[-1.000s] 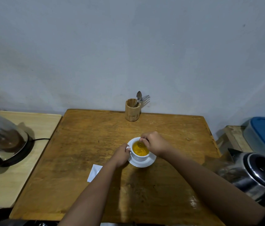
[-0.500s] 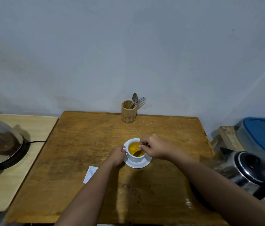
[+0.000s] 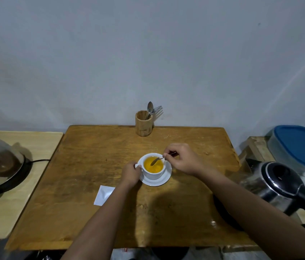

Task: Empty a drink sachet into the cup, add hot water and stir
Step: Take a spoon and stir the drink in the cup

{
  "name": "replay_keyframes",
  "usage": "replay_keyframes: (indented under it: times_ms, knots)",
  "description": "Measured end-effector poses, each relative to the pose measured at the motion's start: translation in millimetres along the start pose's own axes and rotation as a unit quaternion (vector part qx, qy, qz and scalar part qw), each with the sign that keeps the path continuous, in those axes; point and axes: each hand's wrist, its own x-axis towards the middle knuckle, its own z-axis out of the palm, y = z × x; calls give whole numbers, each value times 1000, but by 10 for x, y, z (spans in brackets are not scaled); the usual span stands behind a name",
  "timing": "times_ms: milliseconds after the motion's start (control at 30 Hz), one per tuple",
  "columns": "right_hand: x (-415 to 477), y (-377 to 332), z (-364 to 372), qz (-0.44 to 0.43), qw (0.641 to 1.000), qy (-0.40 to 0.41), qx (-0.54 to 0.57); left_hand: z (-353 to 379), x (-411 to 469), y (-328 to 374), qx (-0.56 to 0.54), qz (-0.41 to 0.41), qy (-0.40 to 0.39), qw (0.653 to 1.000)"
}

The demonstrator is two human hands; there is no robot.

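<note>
Two steps look done: sachet (image 3: 103, 195) lies emptied, cup (image 3: 153, 168) holds orange drink | stirring left (in progress, I judge) | left hand (image 3: 131, 173) grips the handle | right hand (image 3: 182, 159) pinches spoon (image 3: 157, 160) | cup on saucer (image 3: 163, 180), table (image 3: 91, 156) middle

Left hand (image 3: 131, 173) curled closed, right hand (image 3: 182, 159) pinching, both forearms extended

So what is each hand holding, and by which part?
The right hand pinches a spoon by its handle end, bowl in the drink. The left hand grips the white cup at its handle.
</note>
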Motion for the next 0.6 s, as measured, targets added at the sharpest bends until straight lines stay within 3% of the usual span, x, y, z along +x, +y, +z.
replay_keyframes:
  times_ms: [133, 233, 300, 433, 500, 600]
  knots:
    - [-41, 17, 45, 63, 991, 100, 57, 27, -19, 12, -58, -35, 19, 997]
    - [-47, 54, 57, 150, 962, 169, 156, 30, -21, 29, -93, -62, 25, 993]
    - [-58, 104, 52, 194, 928, 201, 244, 30, -12, 20, -105, -71, 26, 992]
    - [-131, 209, 14, 245, 829, 269, 425, 26, -17, 23, -125, -78, 27, 989]
    - [-200, 275, 14, 278, 789, 301, 458, 31, -18, 24, -140, -90, 27, 986]
    - [-314, 413, 84, 332, 763, 328, 447, 52, -4, 9, -163, -104, 37, 980]
